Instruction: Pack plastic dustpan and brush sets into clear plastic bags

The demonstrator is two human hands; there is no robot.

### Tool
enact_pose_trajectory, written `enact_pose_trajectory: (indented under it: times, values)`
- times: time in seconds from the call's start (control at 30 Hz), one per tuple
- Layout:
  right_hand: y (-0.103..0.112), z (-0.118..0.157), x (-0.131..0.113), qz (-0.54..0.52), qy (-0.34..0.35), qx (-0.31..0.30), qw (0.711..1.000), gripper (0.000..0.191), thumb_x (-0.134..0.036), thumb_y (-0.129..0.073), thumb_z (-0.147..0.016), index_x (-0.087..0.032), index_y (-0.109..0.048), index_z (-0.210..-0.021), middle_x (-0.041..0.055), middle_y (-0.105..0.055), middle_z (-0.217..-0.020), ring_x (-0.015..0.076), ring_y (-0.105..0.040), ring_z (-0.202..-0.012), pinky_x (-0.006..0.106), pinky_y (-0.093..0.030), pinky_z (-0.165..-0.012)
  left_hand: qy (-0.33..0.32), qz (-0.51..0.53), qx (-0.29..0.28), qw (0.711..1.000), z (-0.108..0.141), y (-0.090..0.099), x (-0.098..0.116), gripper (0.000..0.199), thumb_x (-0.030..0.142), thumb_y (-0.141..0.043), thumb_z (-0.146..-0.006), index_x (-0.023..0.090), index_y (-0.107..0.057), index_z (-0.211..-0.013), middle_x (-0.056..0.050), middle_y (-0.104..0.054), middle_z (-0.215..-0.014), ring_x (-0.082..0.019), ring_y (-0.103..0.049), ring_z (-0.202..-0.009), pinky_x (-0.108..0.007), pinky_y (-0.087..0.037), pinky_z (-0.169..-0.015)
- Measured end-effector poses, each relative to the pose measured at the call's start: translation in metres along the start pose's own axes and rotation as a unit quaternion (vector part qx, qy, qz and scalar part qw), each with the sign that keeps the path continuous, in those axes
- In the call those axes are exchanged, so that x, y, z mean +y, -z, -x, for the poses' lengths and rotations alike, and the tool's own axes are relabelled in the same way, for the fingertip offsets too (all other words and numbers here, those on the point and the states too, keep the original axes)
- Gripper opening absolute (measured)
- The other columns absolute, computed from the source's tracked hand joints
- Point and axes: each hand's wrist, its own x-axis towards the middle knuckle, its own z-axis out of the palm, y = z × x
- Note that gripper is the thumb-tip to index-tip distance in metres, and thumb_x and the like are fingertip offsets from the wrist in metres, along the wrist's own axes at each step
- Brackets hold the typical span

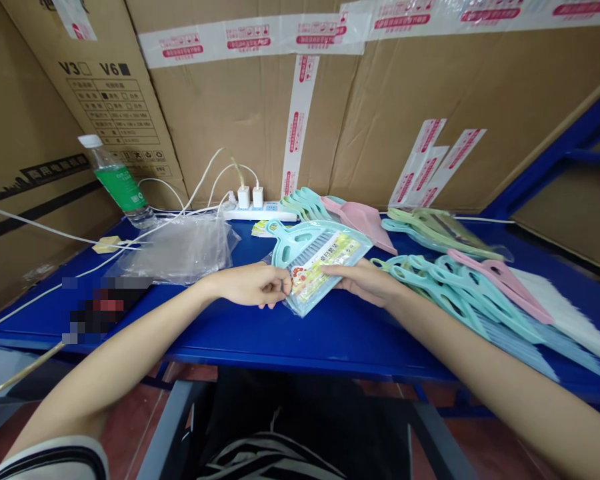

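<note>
Both my hands hold a light-blue mini dustpan and brush set (313, 263) in a clear plastic bag, tilted above the blue table. A yellow and white printed card lies over its front, and the handles point up and left. My left hand (255, 283) pinches the bag's lower left edge with curled fingers. On the other side, my right hand (365, 280) grips the set, thumb across the card and fingers hidden behind. Right of it lie several light-blue brushes (460, 287) with a pink brush (503, 280) on top. Behind stand pink dustpans (363, 220).
Flat clear plastic bags (180, 247) lie left on the blue table (220, 340). A water bottle (120, 183) stands behind them, near a white power strip (260, 212) with chargers and loose cables. Green bagged pieces (445, 230) lie back right. Cardboard (250, 113) walls the back.
</note>
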Motion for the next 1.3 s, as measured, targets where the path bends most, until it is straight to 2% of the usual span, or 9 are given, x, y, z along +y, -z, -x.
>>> enact_pose_trajectory:
  times: [0.1, 0.2, 0.27, 0.4, 0.53, 0.73, 0.87, 1.1, 1.3]
  values:
    - [0.005, 0.000, -0.005, 0.012, -0.002, 0.035, 0.999, 0.044, -0.014, -0.067, -0.073, -0.026, -0.065, -0.116, 0.0059, -0.075, -0.111, 0.0268, -0.069, -0.105, 0.045, -0.058, -0.092, -0.036, -0.143, 0.104, 0.984, 0.000, 0.004, -0.001, 0.012, 0.015, -0.045, -0.085, 0.019, -0.056, -0.085, 0.000, -0.061, -0.074, -0.013, -0.058, -0.068, -0.026, -0.049, -0.067]
    - [0.010, 0.001, -0.013, 0.024, 0.002, 0.043, 0.999, 0.038, -0.014, -0.064, -0.071, -0.024, -0.067, -0.108, 0.0061, -0.076, -0.107, 0.0289, -0.069, -0.105, 0.046, -0.057, -0.093, -0.016, -0.327, 0.278, 0.903, 0.001, 0.011, -0.008, 0.034, 0.004, -0.043, -0.077, 0.018, -0.059, -0.103, -0.009, -0.062, -0.101, -0.023, -0.057, -0.097, -0.039, -0.049, -0.086]
    - [0.013, 0.002, -0.017, 0.020, 0.004, 0.048, 0.999, 0.034, -0.017, -0.064, -0.070, -0.023, -0.067, -0.104, 0.0058, -0.077, -0.106, 0.0290, -0.070, -0.104, 0.046, -0.056, -0.093, -0.006, -0.390, 0.328, 0.861, 0.002, 0.016, -0.013, 0.052, -0.001, -0.043, -0.072, 0.015, -0.054, -0.120, -0.014, -0.057, -0.117, -0.028, -0.053, -0.111, -0.045, -0.046, -0.095]
    - [0.019, 0.003, -0.021, 0.005, -0.009, 0.064, 0.998, 0.033, -0.021, -0.068, -0.067, -0.024, -0.066, -0.100, 0.0039, -0.078, -0.100, 0.0281, -0.071, -0.102, 0.046, -0.054, -0.096, -0.016, -0.417, 0.350, 0.838, 0.001, 0.015, -0.020, 0.050, 0.016, -0.053, -0.085, 0.010, -0.042, -0.133, -0.019, -0.050, -0.125, -0.032, -0.049, -0.118, -0.048, -0.046, -0.098]
    - [0.023, 0.002, -0.022, 0.020, -0.018, 0.030, 0.999, 0.033, -0.020, -0.072, -0.065, -0.023, -0.067, -0.097, 0.0040, -0.077, -0.100, 0.0275, -0.069, -0.105, 0.045, -0.054, -0.096, 0.000, -0.452, 0.348, 0.821, -0.001, 0.013, -0.022, 0.033, 0.033, -0.049, -0.095, 0.014, -0.049, -0.122, -0.017, -0.053, -0.122, -0.031, -0.052, -0.113, -0.048, -0.049, -0.093]
    - [0.023, 0.000, -0.021, 0.012, -0.032, 0.033, 0.999, 0.024, -0.024, -0.069, -0.074, -0.022, -0.066, -0.098, 0.0060, -0.077, -0.103, 0.0240, -0.071, -0.099, 0.041, -0.057, -0.093, 0.035, -0.455, 0.288, 0.842, -0.001, 0.016, -0.024, 0.029, 0.041, -0.043, -0.099, 0.016, -0.053, -0.110, -0.012, -0.062, -0.110, -0.026, -0.059, -0.105, -0.040, -0.049, -0.090]
    - [0.023, -0.002, -0.019, 0.005, -0.004, 0.027, 1.000, 0.021, -0.024, -0.063, -0.080, -0.022, -0.062, -0.101, 0.0065, -0.077, -0.104, 0.0218, -0.073, -0.095, 0.039, -0.057, -0.092, 0.060, -0.457, 0.302, 0.834, -0.003, 0.017, -0.024, 0.030, 0.039, -0.041, -0.100, 0.014, -0.053, -0.110, -0.013, -0.063, -0.107, -0.028, -0.059, -0.104, -0.039, -0.047, -0.089]
    - [0.022, -0.002, -0.019, 0.034, 0.066, 0.015, 0.997, 0.068, -0.019, -0.059, -0.078, -0.033, -0.040, -0.142, 0.0025, -0.068, -0.127, 0.0219, -0.066, -0.113, 0.041, -0.057, -0.094, 0.075, -0.477, 0.323, 0.814, -0.004, 0.019, -0.031, 0.028, 0.039, -0.040, -0.100, 0.016, -0.054, -0.107, -0.012, -0.063, -0.104, -0.027, -0.059, -0.098, -0.038, -0.046, -0.085]
    - [0.017, 0.011, -0.030, 0.021, 0.018, -0.004, 1.000, 0.101, -0.015, -0.068, -0.073, -0.040, -0.013, -0.154, 0.0029, -0.065, -0.128, 0.0179, -0.072, -0.092, 0.029, -0.063, -0.068, 0.071, -0.469, 0.354, 0.806, -0.003, 0.018, -0.028, 0.029, 0.039, -0.041, -0.099, 0.015, -0.055, -0.108, -0.014, -0.062, -0.104, -0.030, -0.057, -0.099, -0.040, -0.046, -0.083]
